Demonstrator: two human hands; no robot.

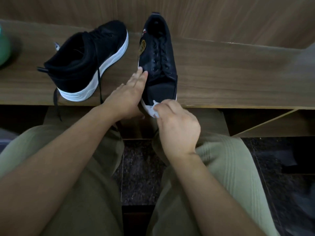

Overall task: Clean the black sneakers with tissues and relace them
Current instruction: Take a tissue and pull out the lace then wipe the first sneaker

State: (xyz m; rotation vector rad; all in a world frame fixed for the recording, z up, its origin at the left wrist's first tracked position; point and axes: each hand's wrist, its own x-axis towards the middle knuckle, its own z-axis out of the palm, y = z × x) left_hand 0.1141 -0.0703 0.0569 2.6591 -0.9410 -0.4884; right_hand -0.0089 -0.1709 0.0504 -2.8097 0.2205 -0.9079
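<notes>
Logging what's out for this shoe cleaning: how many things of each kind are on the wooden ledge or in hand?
Black shoes: 2, the white-soled sneaker and the low lace-up shoe
Tissues: 1, tissue in the right hand
Green objects: 1, green object at the edge
Total: 4

Both forearms are bare from the elbow down, no sleeves, watch or rings showing on the left hand (pixel 126 97) or right hand (pixel 177 126). Olive-green trousers (pixel 226 167) cover both thighs, the fabric at four o'clock finely ribbed.
</notes>
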